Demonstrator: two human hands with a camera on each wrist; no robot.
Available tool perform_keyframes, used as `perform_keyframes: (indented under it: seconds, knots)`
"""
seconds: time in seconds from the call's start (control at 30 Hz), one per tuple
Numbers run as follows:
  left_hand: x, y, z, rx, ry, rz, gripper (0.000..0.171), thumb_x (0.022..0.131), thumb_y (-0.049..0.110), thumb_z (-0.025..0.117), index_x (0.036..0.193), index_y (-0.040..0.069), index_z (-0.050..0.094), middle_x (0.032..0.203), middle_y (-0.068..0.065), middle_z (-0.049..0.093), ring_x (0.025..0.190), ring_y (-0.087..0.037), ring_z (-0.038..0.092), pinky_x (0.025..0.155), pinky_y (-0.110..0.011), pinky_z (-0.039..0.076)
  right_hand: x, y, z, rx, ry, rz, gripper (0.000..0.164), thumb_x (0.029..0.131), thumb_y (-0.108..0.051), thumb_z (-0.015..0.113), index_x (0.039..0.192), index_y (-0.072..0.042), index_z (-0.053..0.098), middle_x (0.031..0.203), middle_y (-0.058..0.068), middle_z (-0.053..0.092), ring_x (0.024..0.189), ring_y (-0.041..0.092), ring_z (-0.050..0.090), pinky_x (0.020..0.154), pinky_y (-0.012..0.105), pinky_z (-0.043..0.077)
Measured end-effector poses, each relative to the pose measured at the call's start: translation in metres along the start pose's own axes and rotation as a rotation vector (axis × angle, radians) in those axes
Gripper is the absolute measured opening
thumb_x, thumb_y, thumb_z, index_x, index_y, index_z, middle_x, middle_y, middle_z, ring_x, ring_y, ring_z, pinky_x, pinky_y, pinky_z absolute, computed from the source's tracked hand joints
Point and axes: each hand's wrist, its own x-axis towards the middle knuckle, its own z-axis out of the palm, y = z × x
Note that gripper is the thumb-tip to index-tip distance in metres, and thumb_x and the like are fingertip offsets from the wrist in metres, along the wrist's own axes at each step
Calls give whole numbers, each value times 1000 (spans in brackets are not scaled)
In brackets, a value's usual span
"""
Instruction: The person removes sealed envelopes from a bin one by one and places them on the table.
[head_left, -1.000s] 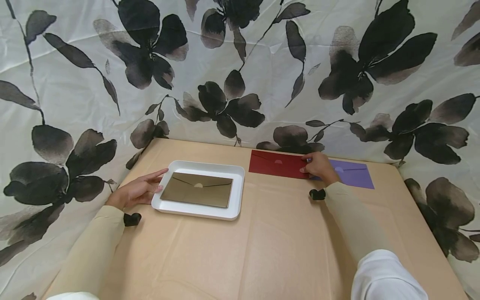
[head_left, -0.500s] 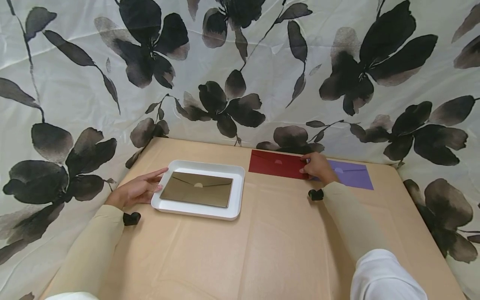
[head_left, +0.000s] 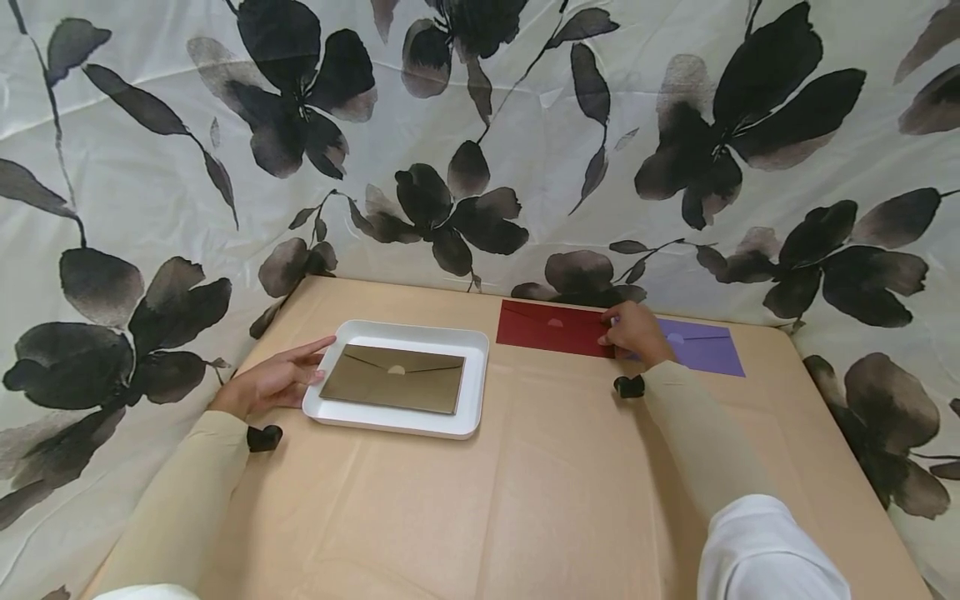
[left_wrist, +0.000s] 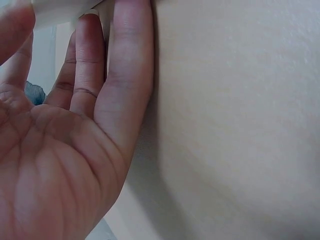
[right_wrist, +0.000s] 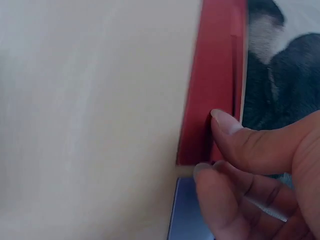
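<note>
My left hand (head_left: 273, 381) lies at the left rim of a white tray (head_left: 474, 375), its fingers straight and touching the edge. Inside the tray is a gold envelope (head_left: 393, 390), flap side up with a small round seal. At the back of the table my right hand (head_left: 641, 335) pinches the right end of a red envelope (head_left: 551, 328). A purple envelope (head_left: 708, 352) lies beside it on the right, partly covered by the hand. In the left wrist view, one finger (left_wrist: 127, 60) lies along the table. Fingertips (right_wrist: 226, 122) press on the red envelope in the right wrist view.
The table (head_left: 525, 492) has a smooth tan cover. Behind and around it hangs a white cloth (head_left: 540, 142) with dark printed flowers, coming right up to the back edge where the envelopes lie. Small black devices (head_left: 628, 387) sit at both wrists.
</note>
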Motion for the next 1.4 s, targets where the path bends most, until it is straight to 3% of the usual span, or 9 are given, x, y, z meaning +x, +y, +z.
perform_keyframes:
  seconds: [0.13, 0.3, 0.43, 0.7, 1.0, 1.4]
  knots:
    - [1, -3, 0, -30, -21, 0, 85, 105, 14, 59, 168, 34, 7, 174, -20, 9, 135, -31, 50, 97, -47, 59, -5, 3, 1, 190, 4, 30, 43, 85, -9, 84, 126, 0, 72, 76, 7, 66, 53, 13, 64, 56, 29, 57]
    - [1, -5, -3, -35, -24, -2, 84, 105, 13, 59, 168, 35, 7, 174, -19, 8, 133, -29, 52, 97, -47, 59, -13, 4, 3, 467, -54, 97, 43, 86, 2, 80, 127, 7, 68, 82, 7, 61, 57, 14, 71, 63, 32, 63]
    - [1, -2, -4, -22, -31, 4, 84, 105, 13, 58, 168, 35, 7, 175, -18, 7, 133, -30, 52, 97, -47, 59, -18, 2, 7, 608, -104, 118, 42, 88, 5, 76, 129, 9, 66, 84, 6, 68, 65, 16, 74, 67, 34, 64]
    - [1, 1, -5, -14, -61, 19, 86, 105, 14, 58, 168, 34, 2, 175, -20, 3, 131, -26, 54, 97, -45, 59, -27, -6, 19, 647, -103, 41, 36, 90, 1, 76, 124, 11, 68, 80, 1, 73, 67, 15, 72, 66, 28, 63]
    - [0, 2, -6, -8, -65, 17, 88, 105, 14, 60, 168, 34, 1, 174, -21, 2, 130, -26, 54, 97, -45, 59, -38, -31, 26, 702, -111, 42, 32, 89, 2, 76, 121, 9, 70, 84, 6, 75, 70, 19, 73, 68, 31, 64]
    - [2, 4, 0, 14, -67, 22, 88, 105, 16, 60, 168, 33, 1, 174, -23, 2, 130, -28, 55, 97, -43, 60, -47, -48, 38, 740, -139, -25, 30, 89, 6, 75, 117, 12, 71, 83, 8, 73, 64, 16, 72, 65, 31, 63]
